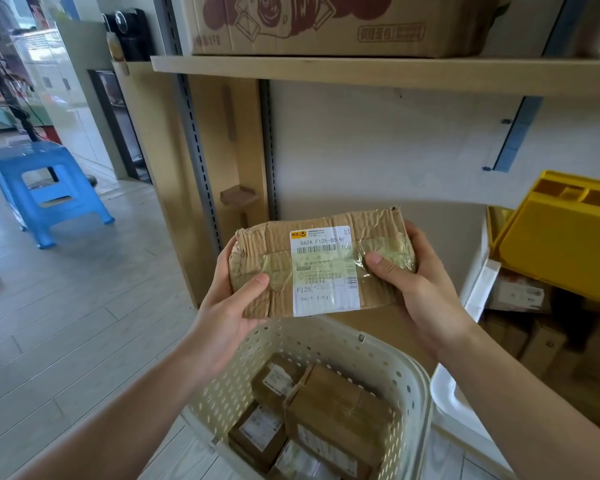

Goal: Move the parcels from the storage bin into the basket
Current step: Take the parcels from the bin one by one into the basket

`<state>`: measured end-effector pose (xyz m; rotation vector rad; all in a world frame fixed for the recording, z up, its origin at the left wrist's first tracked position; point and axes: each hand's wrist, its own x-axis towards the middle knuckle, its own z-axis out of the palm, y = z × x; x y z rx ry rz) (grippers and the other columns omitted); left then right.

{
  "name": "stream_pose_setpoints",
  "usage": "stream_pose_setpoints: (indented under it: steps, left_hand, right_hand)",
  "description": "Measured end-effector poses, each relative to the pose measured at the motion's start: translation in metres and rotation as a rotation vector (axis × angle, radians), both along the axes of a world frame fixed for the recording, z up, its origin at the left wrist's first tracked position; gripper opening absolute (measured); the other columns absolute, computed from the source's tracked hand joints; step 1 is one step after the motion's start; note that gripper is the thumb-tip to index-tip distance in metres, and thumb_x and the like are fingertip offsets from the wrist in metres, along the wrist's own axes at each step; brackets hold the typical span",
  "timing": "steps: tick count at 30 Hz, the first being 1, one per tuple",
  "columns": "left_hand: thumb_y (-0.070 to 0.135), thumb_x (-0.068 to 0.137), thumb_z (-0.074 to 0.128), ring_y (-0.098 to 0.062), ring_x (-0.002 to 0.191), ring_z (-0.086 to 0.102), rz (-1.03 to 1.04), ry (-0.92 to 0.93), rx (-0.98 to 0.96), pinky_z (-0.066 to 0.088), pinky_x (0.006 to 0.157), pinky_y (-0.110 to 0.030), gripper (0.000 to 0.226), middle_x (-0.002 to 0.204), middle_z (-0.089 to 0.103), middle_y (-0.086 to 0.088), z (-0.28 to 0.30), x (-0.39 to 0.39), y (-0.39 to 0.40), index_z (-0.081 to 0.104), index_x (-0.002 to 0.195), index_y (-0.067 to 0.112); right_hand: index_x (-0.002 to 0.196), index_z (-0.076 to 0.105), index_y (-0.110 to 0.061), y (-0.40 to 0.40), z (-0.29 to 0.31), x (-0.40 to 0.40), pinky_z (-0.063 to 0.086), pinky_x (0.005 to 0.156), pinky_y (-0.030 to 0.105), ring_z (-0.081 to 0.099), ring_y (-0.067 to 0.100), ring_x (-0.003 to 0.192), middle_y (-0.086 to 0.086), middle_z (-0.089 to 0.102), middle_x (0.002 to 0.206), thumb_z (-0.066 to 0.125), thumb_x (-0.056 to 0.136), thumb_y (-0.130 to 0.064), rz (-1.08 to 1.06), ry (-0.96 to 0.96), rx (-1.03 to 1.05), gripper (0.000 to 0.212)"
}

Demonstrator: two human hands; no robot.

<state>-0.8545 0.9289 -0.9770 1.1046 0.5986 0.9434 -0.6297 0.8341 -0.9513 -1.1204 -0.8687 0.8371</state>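
- The task is looking partly done: several parcels (329, 407) are already lying in the cream perforated basket (413, 393) on the floor, and one more is on its way.
- A crumpled brown parcel (321, 263) with a white shipping label is being held in the air, label up, above the far rim of the basket and in front of the shelf back wall (378, 140).
- The left hand (229, 306) is gripping the parcel's left end, thumb lying on top and fingers curled underneath.
- The right hand (420, 285) is gripping the right end the same way, thumb pressing on the taped top.
- The basket is holding at least four or five brown boxes with labels, lying loosely on one another; there is looking to be room left on top.
- A white storage bin (478, 289) is sitting just to the right, and more cardboard boxes (541, 344) are showing inside it, so work is likely remaining.
- A yellow bin (561, 237) is tilting above that bin; I cannot tell what it holds.
- Judging from this, lowering and releasing the held parcel into the basket is the step in hand.
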Motion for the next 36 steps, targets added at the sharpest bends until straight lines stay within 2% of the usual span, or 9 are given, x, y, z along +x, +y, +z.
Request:
stream_pose_setpoints:
  steps: [4,7,17,20,23,27,30,32,36]
  left_hand:
    - [0.008,0.093,0.059,-0.027,0.117,0.068,0.082,0.017,0.047,0.057,0.087,-0.05,0.065,0.127,0.07,-0.004,0.0,0.004,0.0,0.041,0.144,0.043]
    - [0.01,0.092,0.062,-0.023,0.11,0.072,0.133,0.014,0.052,0.06,0.078,-0.042,0.063,0.122,0.072,-0.001,0.001,0.008,0.0,0.043,0.143,0.042]
    - [0.014,0.089,0.067,-0.021,0.109,0.072,0.194,0.054,0.111,0.06,0.087,-0.046,0.063,0.121,0.072,0.001,-0.001,0.01,0.001,0.044,0.141,0.043]
    - [0.018,0.086,0.069,-0.021,0.107,0.072,0.197,0.069,0.136,0.061,0.085,-0.043,0.066,0.117,0.072,0.003,-0.003,0.008,0.001,0.043,0.141,0.044]
    - [0.017,0.088,0.068,-0.02,0.106,0.073,0.195,0.092,0.161,0.062,0.083,-0.039,0.065,0.113,0.073,0.006,-0.006,0.005,0.002,0.041,0.143,0.041]
    - [0.025,0.082,0.07,-0.017,0.101,0.074,0.19,0.161,0.192,0.062,0.076,-0.031,0.069,0.108,0.074,0.008,-0.009,0.0,0.002,0.04,0.144,0.031]
    - [0.027,0.078,0.073,-0.02,0.102,0.074,0.165,0.211,0.177,0.062,0.075,-0.032,0.074,0.114,0.074,0.001,-0.015,-0.01,0.006,0.042,0.145,0.026]
    - [0.026,0.076,0.073,-0.024,0.104,0.074,0.148,0.236,0.138,0.063,0.076,-0.036,0.074,0.119,0.072,-0.006,-0.02,-0.017,0.009,0.043,0.144,0.025]
    - [0.026,0.08,0.071,-0.03,0.105,0.073,0.125,0.291,0.067,0.063,0.076,-0.039,0.063,0.119,0.072,-0.012,-0.029,-0.028,0.015,0.05,0.139,0.022]
  right_hand:
    - [0.13,0.053,-0.034,-0.001,0.0,-0.001,0.062,0.088,0.036,0.073,0.023,0.108,0.002,0.074,0.118,0.078,0.074,-0.02,0.018,-0.011,0.013,0.063]
    - [0.132,0.052,-0.032,-0.001,0.001,-0.001,0.062,0.089,0.037,0.073,0.023,0.108,0.003,0.074,0.118,0.077,0.073,-0.019,0.012,-0.012,0.019,0.065]
    - [0.136,0.052,-0.029,0.001,-0.001,0.001,0.056,0.099,0.05,0.072,0.024,0.109,0.003,0.075,0.118,0.08,0.072,-0.022,-0.007,-0.036,-0.021,0.07]
    - [0.137,0.051,-0.031,0.004,-0.005,0.001,0.056,0.098,0.054,0.072,0.027,0.109,0.004,0.074,0.12,0.087,0.073,-0.019,-0.014,-0.041,-0.047,0.074]
    - [0.136,0.051,-0.032,0.005,-0.007,0.0,0.058,0.095,0.055,0.072,0.027,0.108,0.004,0.073,0.12,0.081,0.073,-0.024,-0.015,-0.048,-0.067,0.07]
    - [0.138,0.047,-0.029,0.002,-0.011,-0.001,0.062,0.085,0.046,0.075,0.023,0.101,0.004,0.073,0.118,0.081,0.085,-0.016,0.022,-0.074,-0.119,0.064]
    - [0.137,0.044,-0.025,-0.001,-0.018,-0.007,0.061,0.071,0.027,0.075,0.012,0.095,0.001,0.072,0.115,0.075,0.09,-0.013,0.044,-0.102,-0.175,0.058]
    - [0.135,0.044,-0.025,-0.003,-0.027,-0.013,0.058,0.067,0.019,0.073,0.004,0.093,-0.004,0.071,0.113,0.074,0.091,-0.014,0.059,-0.147,-0.228,0.055]
    - [0.13,0.046,-0.02,-0.001,-0.043,-0.023,0.057,0.069,0.015,0.072,0.001,0.094,-0.003,0.07,0.114,0.078,0.088,-0.015,0.071,-0.228,-0.327,0.053]
